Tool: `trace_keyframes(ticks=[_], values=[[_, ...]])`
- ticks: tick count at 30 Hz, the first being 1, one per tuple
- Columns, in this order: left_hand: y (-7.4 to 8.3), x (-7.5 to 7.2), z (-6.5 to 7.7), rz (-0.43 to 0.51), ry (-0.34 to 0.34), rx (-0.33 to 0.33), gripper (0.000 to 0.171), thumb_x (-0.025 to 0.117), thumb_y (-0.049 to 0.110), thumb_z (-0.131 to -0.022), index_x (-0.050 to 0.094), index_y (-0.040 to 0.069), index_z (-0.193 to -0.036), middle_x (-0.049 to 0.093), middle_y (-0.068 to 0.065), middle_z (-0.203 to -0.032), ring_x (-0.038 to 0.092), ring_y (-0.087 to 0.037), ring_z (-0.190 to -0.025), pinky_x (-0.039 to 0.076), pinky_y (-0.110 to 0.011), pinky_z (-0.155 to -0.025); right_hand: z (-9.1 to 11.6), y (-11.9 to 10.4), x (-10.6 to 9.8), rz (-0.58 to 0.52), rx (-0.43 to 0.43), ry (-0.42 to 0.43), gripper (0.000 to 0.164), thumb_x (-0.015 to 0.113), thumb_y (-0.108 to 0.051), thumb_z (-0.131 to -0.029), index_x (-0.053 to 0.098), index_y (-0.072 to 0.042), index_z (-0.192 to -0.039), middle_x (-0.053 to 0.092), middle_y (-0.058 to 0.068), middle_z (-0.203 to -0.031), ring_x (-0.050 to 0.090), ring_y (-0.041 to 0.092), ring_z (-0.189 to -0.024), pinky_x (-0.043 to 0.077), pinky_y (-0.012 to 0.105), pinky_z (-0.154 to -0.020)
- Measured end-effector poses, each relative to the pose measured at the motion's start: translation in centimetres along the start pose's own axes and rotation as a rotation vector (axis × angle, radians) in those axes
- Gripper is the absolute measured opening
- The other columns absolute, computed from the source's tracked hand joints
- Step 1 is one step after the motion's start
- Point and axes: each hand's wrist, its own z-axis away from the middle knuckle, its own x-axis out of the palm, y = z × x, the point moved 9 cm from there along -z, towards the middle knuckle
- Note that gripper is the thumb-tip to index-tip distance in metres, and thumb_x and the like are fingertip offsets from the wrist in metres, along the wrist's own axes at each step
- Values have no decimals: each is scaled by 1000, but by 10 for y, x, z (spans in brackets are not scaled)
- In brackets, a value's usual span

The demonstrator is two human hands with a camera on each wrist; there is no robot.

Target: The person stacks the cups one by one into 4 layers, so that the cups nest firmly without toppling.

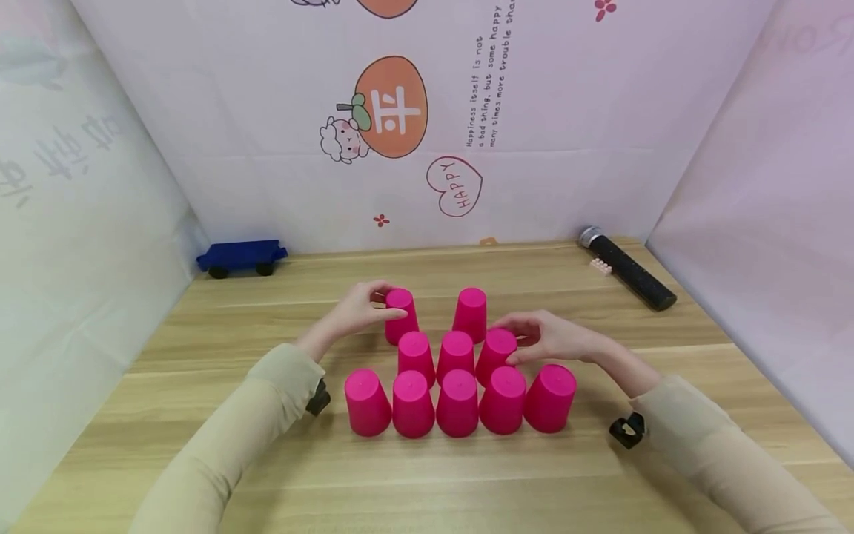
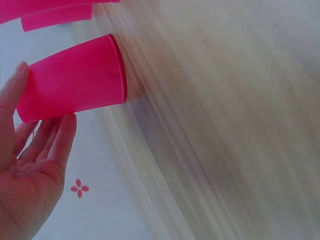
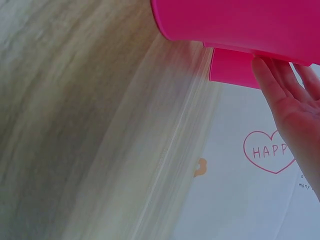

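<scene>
Bright pink cups stand upside down on the wooden table in rows: a front row of several, including a middle one (image 1: pixel 457 404), three behind it, and two at the back. My left hand (image 1: pixel 363 308) holds the back-left cup (image 1: pixel 402 320), thumb on one side and fingers on the other; the left wrist view shows this cup (image 2: pixel 75 80) between them. My right hand (image 1: pixel 550 337) holds the right-hand cup (image 1: pixel 495 356) of the middle row between thumb and fingers. In the right wrist view its fingers (image 3: pixel 272 82) touch the cup's side, and the thumb is hidden.
A blue toy wagon (image 1: pixel 242 257) stands at the back left. At the back right lie a black microphone (image 1: pixel 630 271) and a small pink toy brick (image 1: pixel 601 266). Printed white cloth (image 1: pixel 567 148) walls the table's back and sides. The back-right cup (image 1: pixel 470 315) stands between my hands.
</scene>
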Motion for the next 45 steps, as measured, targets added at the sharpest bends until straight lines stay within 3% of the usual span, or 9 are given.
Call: trace_keyframes(ticks=[4, 19, 27, 39, 45], values=[[8, 9, -7, 26, -23, 26, 47, 77, 21, -78, 60, 2, -118, 65, -14, -107, 64, -28, -100, 54, -35, -90, 1, 2, -2, -14, 18, 16, 59, 73, -15, -81, 48, 1, -132, 58, 17, -126, 60, 7, -108, 51, 22, -92], [28, 28, -13, 55, -108, 78, 48, 75, 15, -79, 57, -3, -120, 63, -18, -112, 64, -30, -102, 55, -33, -88, -1, 2, 1, -13, 30, 20, 54, 73, -17, -82, 51, -3, -129, 59, 15, -123, 61, 7, -106, 51, 22, -91], [40, 33, -16, 15, -131, 110, 48, 74, 13, -80, 57, -3, -122, 63, -18, -113, 63, -31, -104, 54, -34, -91, 0, 3, 0, -5, 31, 27, 54, 73, -18, -82, 51, -3, -129, 59, 15, -124, 61, 6, -107, 51, 23, -91], [40, 37, -21, -8, -134, 127, 48, 75, 13, -80, 57, -2, -122, 63, -17, -112, 64, -30, -102, 55, -32, -89, 0, 3, 1, -6, 29, 27, 55, 73, -18, -82, 51, -4, -130, 59, 14, -124, 60, 19, -112, 52, 28, -93], [42, 37, -21, -22, -137, 130, 48, 74, 13, -80, 57, -2, -122, 63, -17, -111, 64, -30, -102, 55, -32, -88, -1, 4, 1, -5, 21, 29, 56, 74, -17, -81, 50, -2, -130, 59, 15, -124, 60, 17, -112, 52, 30, -94]])
